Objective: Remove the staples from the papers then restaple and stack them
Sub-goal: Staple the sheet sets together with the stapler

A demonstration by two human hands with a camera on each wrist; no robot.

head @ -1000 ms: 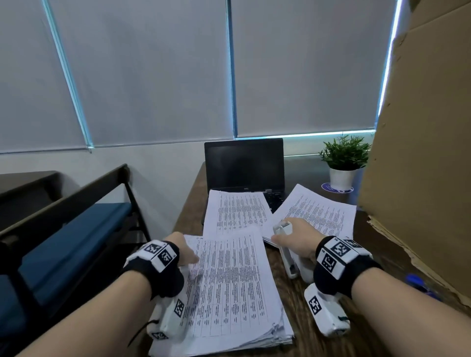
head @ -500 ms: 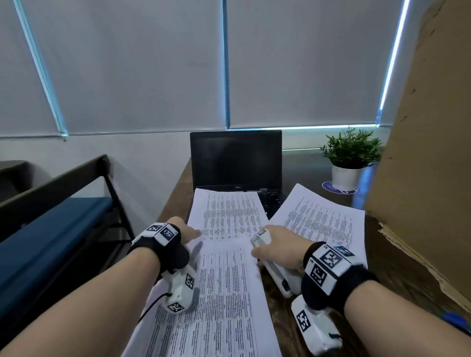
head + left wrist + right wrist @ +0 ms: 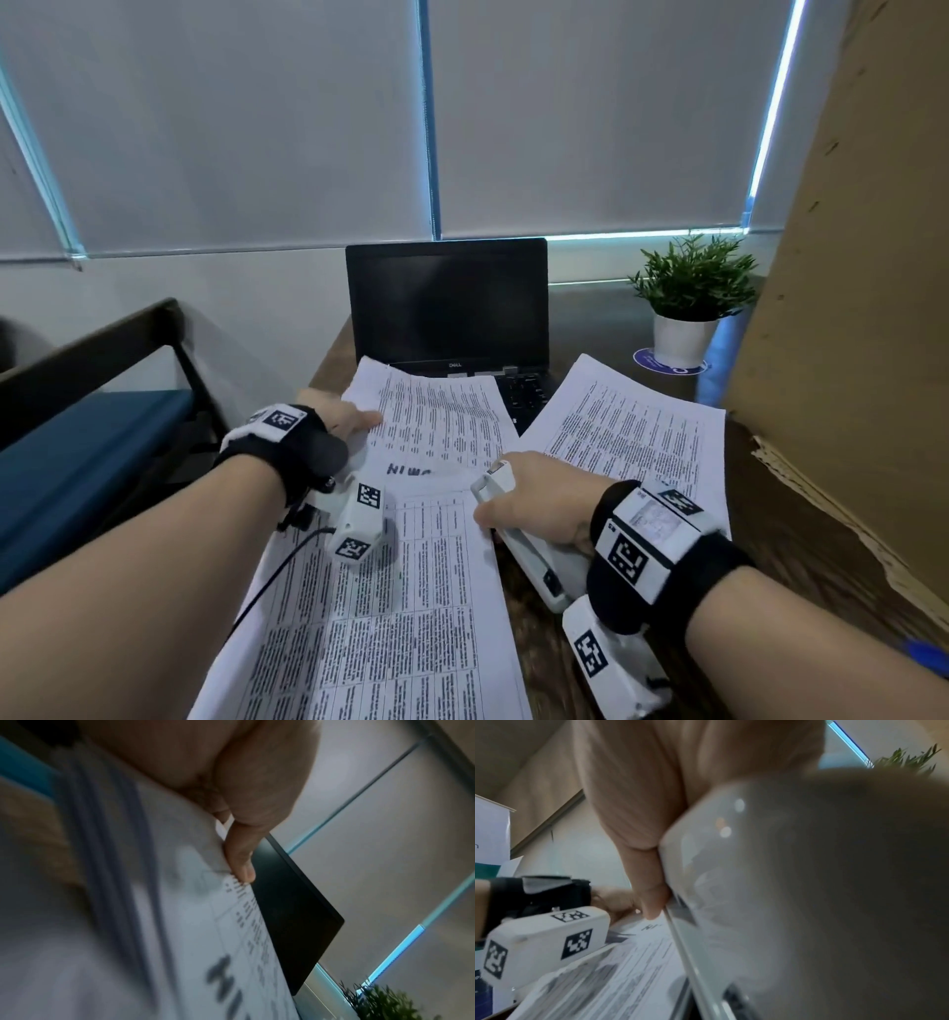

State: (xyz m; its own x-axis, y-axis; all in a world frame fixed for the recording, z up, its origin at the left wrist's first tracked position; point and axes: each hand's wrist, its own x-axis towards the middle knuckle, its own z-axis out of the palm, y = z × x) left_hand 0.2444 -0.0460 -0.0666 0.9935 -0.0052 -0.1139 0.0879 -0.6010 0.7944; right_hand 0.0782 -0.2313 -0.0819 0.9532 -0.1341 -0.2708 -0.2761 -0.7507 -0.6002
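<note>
Right hand (image 3: 536,501) curls its grip around the white plastic stapler (image 3: 518,534); left hand (image 3: 334,416) pinches the near stack of printed white papers (image 3: 400,591) at its corner

From the head we look down toward the laptop (image 3: 447,308); our wrist views sit close, both sharing the papers (image 3: 400,591) before it

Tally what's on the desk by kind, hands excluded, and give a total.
Paper sets: 3 (near stack, one by the left hand, one on the right)
Stapler: 1
Laptop: 1
Potted plant: 1
Total: 6
</note>
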